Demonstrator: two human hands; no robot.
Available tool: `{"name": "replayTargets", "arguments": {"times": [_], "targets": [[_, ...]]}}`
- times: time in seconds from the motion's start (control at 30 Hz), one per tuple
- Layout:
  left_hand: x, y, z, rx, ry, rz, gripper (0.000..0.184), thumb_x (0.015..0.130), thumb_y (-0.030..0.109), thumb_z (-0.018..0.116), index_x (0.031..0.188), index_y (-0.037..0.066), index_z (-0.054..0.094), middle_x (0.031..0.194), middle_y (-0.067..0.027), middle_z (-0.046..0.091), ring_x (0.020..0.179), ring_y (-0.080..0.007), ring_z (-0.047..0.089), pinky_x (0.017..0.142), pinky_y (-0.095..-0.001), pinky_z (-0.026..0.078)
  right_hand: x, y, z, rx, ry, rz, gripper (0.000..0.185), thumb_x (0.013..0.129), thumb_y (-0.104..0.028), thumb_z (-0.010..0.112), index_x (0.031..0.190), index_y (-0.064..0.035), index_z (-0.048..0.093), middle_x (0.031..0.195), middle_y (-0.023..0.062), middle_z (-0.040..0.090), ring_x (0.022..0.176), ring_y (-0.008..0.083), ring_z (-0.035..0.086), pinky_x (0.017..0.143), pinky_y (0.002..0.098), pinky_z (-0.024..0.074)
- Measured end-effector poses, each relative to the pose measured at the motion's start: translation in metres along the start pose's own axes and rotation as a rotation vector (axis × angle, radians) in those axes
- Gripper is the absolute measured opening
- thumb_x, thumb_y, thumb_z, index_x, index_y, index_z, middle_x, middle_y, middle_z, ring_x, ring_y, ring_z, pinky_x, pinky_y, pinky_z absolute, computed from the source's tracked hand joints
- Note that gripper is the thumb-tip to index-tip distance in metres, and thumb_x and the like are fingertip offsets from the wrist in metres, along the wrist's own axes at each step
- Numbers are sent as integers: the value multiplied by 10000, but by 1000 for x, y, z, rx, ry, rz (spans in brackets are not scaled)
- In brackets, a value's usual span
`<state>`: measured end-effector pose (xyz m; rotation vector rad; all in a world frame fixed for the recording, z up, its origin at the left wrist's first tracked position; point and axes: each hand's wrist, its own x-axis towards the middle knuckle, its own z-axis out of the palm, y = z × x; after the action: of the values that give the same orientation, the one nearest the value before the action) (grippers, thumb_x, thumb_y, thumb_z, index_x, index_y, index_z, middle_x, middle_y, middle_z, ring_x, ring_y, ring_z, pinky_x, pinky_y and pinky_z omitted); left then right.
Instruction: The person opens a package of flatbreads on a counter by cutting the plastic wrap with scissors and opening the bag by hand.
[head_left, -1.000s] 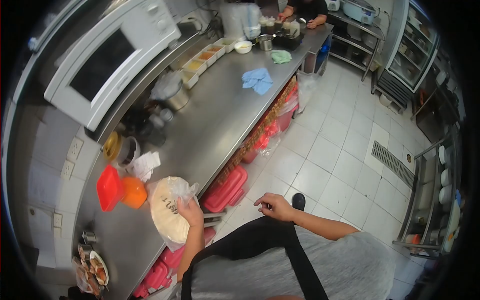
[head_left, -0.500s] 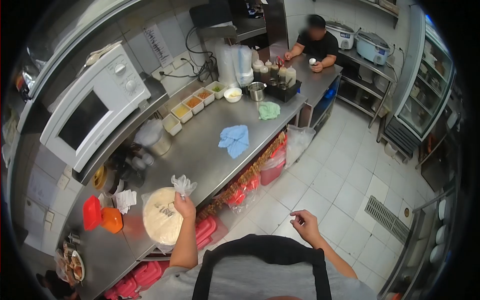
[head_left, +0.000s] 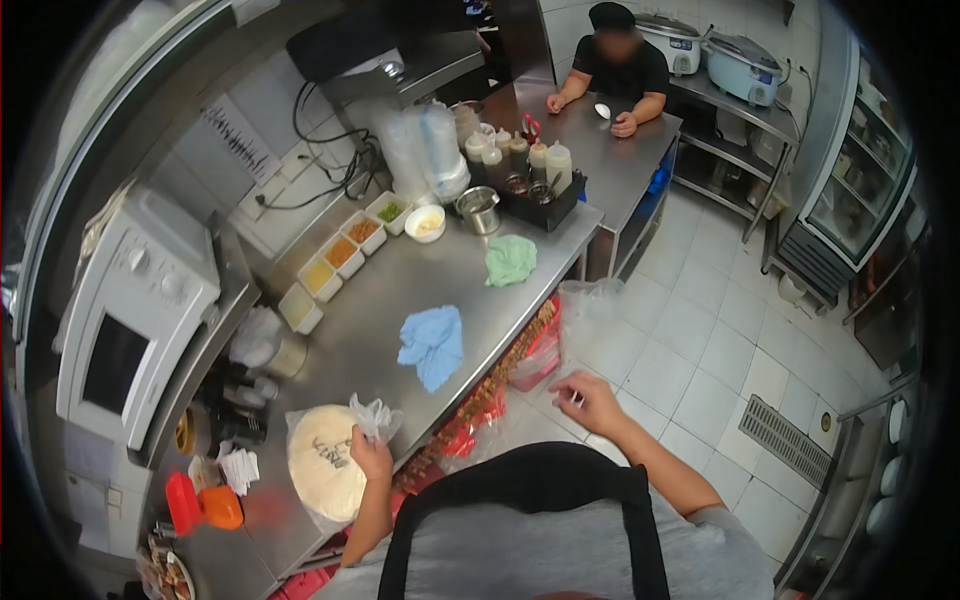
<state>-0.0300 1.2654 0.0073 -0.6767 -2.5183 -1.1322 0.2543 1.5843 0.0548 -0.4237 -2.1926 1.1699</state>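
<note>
Left hand has fingers clamped on the gathered, crinkled neck of a clear plastic bag holding a pale, flat, round disc or stack, dark handwriting on its upper face. Bag is at the front edge of the long grey steel counter, near end; whether it rests on the metal or hangs just above, can't tell (top-down view hides the underside). Right hand is out over the white floor tiles, well apart from the bag, fingers loosely bent and parted, nothing visible in them. Handling, my judgement: keep the neck pinched tight so it doesn't slip or spill open; a one-sided grip likely lets a disc this broad sag or fold, so the free palm flat underneath would steady it. Keep it level and clear of the glossy orange plastic container, the red plastic container and the loose white papers on its wall side. Crumpled light-blue cloth lies farther along, not touching.
</note>
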Motion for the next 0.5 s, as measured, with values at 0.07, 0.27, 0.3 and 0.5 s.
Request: {"name": "replayTargets", "arguments": {"times": [0.07, 0.27, 0.3, 0.5], "targets": [[9, 7, 13, -73, 13, 24, 238, 699, -30, 520, 935, -7, 543, 819, -197, 574, 772, -397, 550, 701, -417, 445, 53, 22, -27, -32, 109, -64, 183, 733, -76, 681, 908, -69, 629, 766, 65, 558, 678, 177, 559, 589, 284, 462], [6, 48, 37, 263, -33, -13, 347, 632, -54, 498, 974, -9, 538, 927, -210, 533, 891, -393, 504, 790, -429, 409, 300, 81, -164, 24, 411, -116, 300, 731, -136, 702, 1003, -26, 635, 891, 104, 601, 772, 194, 613, 716, 302, 500], [0, 54, 46, 263, 15, -38, 361, 625, -54, 500, 980, -10, 542, 945, -214, 532, 905, -395, 499, 798, -432, 407, 342, 104, -172, 53, 393, -99, 330, 723, -150, 711, 1016, -22, 631, 901, 107, 604, 778, 197, 613, 722, 303, 499], [-33, 120, 90, 592, 229, -251, 505, 679, 38, 669, 1161, 10, 520, 1190, -221, 474, 1125, -397, 438, 965, -464, 338, 522, 224, -147, 40, 219, 122, 545, 687, -296, 737, 1124, -14, 576, 1019, 192, 595, 920, 292, 594, 818, 373, 475]]}}
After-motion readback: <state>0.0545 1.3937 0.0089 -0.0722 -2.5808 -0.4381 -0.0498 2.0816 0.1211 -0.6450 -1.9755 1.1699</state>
